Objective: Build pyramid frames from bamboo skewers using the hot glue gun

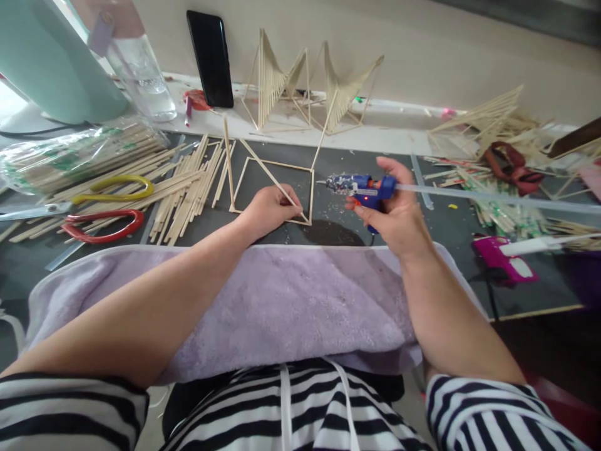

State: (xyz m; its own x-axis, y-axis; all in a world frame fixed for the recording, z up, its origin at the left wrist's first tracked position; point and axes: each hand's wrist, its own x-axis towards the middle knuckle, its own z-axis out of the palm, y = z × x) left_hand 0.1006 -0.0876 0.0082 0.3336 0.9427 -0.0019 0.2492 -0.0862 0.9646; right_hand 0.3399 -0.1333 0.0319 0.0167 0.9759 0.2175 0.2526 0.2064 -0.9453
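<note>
A square frame of thin wooden sticks (280, 164) lies on the dark tabletop, with sticks rising from its front left and back right corners. My left hand (270, 210) pinches a loose stick (263, 164) that slants across the frame, its lower end at the front right corner. My right hand (399, 210) is wrapped round a blue glue gun (369, 188), whose nozzle points left, just right of the frame and apart from it. A long clear glue stick (488, 199) runs out of the gun's back.
Loose sticks (183, 194) and scissors with red and yellow handles (103, 233) lie left. A phone (211, 59) and finished stick models (277, 81) stand behind. A magenta tool (504, 258) sits right. A purple towel (291, 300) covers the front edge.
</note>
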